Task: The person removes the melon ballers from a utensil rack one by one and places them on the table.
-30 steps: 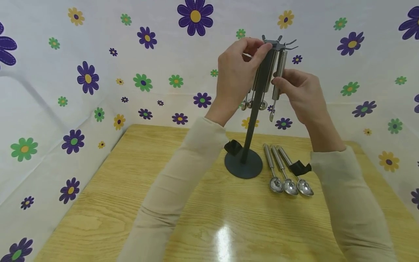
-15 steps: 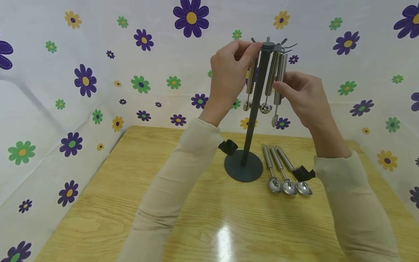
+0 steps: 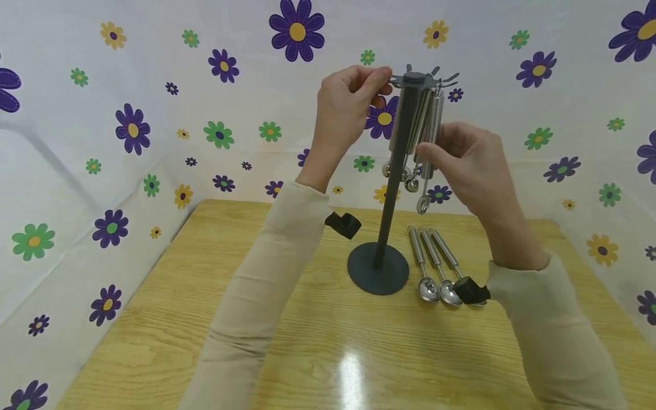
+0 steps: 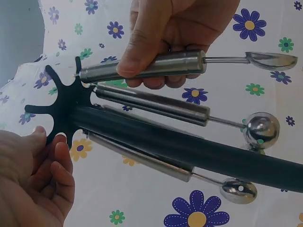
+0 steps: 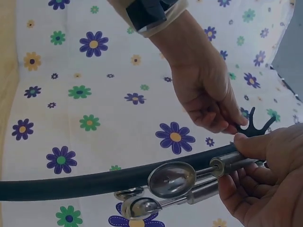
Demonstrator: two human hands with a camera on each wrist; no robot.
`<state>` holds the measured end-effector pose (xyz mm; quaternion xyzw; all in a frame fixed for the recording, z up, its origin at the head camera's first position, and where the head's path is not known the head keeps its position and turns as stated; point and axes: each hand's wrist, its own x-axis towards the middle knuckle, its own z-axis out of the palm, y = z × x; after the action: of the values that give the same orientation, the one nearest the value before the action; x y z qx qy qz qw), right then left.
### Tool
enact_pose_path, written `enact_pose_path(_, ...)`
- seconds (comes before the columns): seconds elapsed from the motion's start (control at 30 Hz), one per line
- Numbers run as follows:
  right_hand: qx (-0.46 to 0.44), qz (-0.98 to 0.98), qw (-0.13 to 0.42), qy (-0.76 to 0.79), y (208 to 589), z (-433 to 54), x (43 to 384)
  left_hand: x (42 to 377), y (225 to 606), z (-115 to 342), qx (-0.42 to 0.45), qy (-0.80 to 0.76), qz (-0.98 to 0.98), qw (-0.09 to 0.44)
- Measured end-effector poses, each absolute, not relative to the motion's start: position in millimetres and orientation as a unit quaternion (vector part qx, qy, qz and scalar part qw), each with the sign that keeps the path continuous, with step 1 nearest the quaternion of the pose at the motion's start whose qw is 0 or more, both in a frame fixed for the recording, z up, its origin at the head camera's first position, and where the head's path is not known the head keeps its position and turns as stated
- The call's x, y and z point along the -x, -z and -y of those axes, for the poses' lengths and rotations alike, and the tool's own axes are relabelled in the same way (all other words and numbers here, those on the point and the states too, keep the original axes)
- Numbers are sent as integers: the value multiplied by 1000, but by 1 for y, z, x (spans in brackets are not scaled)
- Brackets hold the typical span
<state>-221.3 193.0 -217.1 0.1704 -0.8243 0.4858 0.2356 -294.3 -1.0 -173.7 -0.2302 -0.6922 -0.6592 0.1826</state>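
Note:
In the head view, a dark metal hanging rack (image 3: 392,193) stands on a round base, its top a ring of curved hooks (image 3: 414,81). My left hand (image 3: 348,99) pinches one hook on the rack's left side between thumb and fingers. My right hand (image 3: 476,165) grips the handle of a steel scoop (image 4: 184,64), thumb on one side and fingers behind; its ringed end is up at a hook. Several other small-bowled steel scoops hang around the pole, among them a round-bowled scoop (image 4: 260,130) and another scoop (image 4: 236,190). The pole partly hides some.
Three larger steel scoops lie side by side on the wooden table (image 3: 256,336), right of the base: a left scoop (image 3: 427,290), a middle scoop (image 3: 435,256) and a right scoop (image 3: 445,247) partly covered by a wrist camera (image 3: 468,290). A flowered cloth (image 3: 241,119) hangs behind.
My left hand has moved left from the hub out to a hook end. The rack's top has shifted left and the pole leans less. My right hand still holds the scoop, slightly lower.

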Motion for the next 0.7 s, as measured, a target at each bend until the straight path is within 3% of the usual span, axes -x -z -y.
enact_pose_path(0.27,-180,822,251,-478,220,-180,207,298,176,4,255,702,653,127)
enact_pose_path(0.7,-165,838,256,-454,220,-175,202,292,178,0,258,727,627,110)
